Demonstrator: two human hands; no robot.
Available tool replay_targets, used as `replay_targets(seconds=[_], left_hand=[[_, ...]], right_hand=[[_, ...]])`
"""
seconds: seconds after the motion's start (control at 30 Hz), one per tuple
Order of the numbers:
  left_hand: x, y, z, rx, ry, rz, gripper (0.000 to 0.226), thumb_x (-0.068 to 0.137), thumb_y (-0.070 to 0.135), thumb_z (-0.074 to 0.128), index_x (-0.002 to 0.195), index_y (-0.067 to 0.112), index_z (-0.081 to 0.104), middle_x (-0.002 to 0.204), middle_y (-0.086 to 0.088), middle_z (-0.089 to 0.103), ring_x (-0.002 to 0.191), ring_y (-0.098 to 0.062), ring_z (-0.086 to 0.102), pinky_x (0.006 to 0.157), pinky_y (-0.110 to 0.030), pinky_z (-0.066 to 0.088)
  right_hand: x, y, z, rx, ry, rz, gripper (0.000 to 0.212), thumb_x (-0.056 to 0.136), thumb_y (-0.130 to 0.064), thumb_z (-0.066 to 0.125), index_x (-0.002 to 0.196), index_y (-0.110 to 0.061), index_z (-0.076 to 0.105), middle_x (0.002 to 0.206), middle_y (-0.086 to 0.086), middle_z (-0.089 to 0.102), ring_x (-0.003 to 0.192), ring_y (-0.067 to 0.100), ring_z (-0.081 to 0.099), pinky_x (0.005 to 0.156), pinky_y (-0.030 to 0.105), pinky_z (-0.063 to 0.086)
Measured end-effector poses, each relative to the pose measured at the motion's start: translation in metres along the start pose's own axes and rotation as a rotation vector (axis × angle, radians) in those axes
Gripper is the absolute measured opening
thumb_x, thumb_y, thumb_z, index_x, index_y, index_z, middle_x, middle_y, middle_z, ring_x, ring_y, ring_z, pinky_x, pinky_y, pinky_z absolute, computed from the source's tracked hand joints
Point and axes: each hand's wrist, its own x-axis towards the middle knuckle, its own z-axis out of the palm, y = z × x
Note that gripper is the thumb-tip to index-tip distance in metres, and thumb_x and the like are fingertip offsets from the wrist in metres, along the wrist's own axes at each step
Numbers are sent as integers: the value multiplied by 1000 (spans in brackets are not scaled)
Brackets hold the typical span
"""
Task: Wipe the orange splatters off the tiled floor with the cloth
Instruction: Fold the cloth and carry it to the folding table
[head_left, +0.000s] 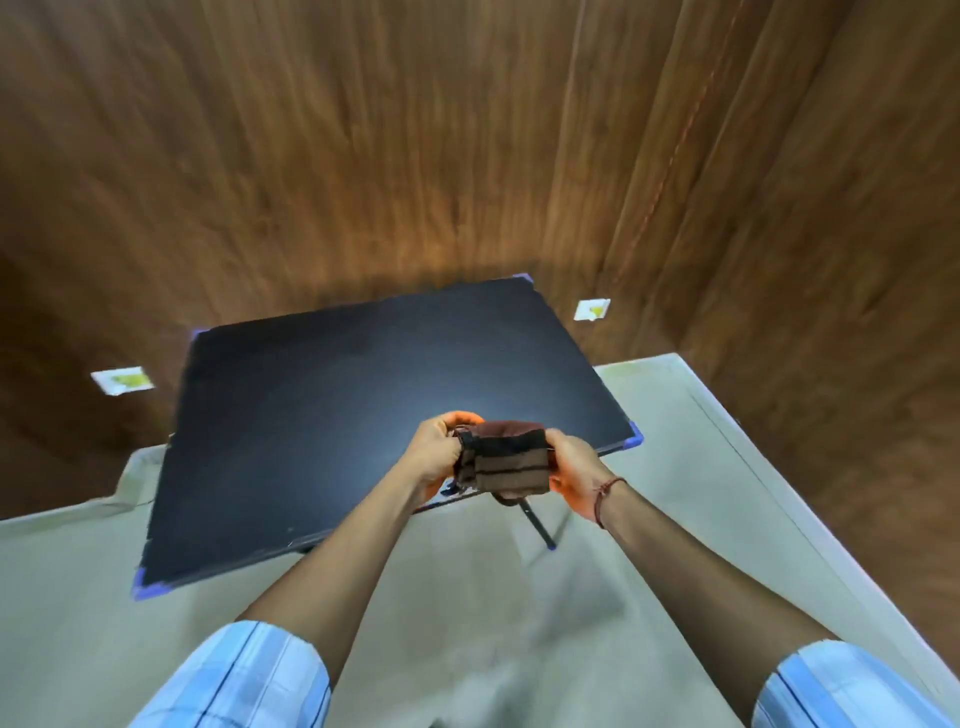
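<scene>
Both hands up in front of the person, over the near edge of a dark blue-black rectangular table (322, 415) with purple-blue corner caps. Left hand (434, 454) grips the left end of a folded brown cloth with darker stripes (504, 460), fingers curled tight around it. Right hand (569, 465) holds the right end, fingers wrapped on the fabric; a thin red-brown thread bracelet (605, 493) sits on that wrist. Cloth is bunched between the two hands, held in the air, not touching the table or floor. A small loop of the cloth hangs below its lower edge.

Pale grey-green tiled floor (467, 623) runs under and around the table; no orange marks can be made out on it, frame is motion-blurred. One thin dark table leg (537, 527) shows below the cloth. Brown wood-grain wall panels (363, 156) behind the table. Two small white square wall plates with yellow-green centres, one left (123, 381) and one right (592, 310) of the table. Light blue striped sleeves (244, 680) rolled up on both arms.
</scene>
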Motion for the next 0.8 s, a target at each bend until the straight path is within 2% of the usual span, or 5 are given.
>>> replay_targets(seconds=[0.17, 0.37, 0.6, 0.73, 0.8], left_hand=[[81, -6, 28, -33, -113, -116, 31, 87, -16, 49, 92, 9, 65, 84, -10, 69, 71, -22, 63, 65, -31, 55], [137, -39, 72, -229, -29, -308, 34, 86, -17, 49, 99, 10, 63, 86, -14, 69, 65, -22, 67, 58, -30, 56], [182, -55, 125, -282, 3, -656, 29, 98, 15, 37, 97, 8, 65, 83, -12, 73, 74, -31, 68, 57, -35, 54], [201, -65, 137, -151, 126, -570, 23, 96, 17, 45, 118, 20, 50, 99, -6, 68, 78, -25, 68, 53, -30, 52], [205, -74, 138, 117, 123, -456, 37, 95, 19, 50, 132, 21, 42, 115, -4, 63, 94, -28, 66, 73, -36, 55]], right_hand=[[60, -12, -46, 65, 91, 111, 37, 101, -38, 41, 111, -15, 69, 107, 10, 73, 99, 24, 68, 75, 37, 55], [121, -10, -96, -39, 28, 174, 17, 97, -8, 51, 93, -9, 68, 83, 11, 68, 69, 20, 65, 62, 31, 51], [203, 10, -146, -174, 212, 333, 16, 99, -14, 51, 104, -6, 63, 94, 13, 65, 79, 23, 60, 65, 31, 50], [225, 17, -156, -294, 269, 258, 15, 95, -3, 51, 104, -7, 62, 98, 15, 66, 85, 29, 63, 72, 33, 52], [224, 20, -154, -491, 292, 214, 14, 94, -4, 51, 100, -12, 61, 97, 13, 66, 87, 28, 61, 76, 33, 53]])
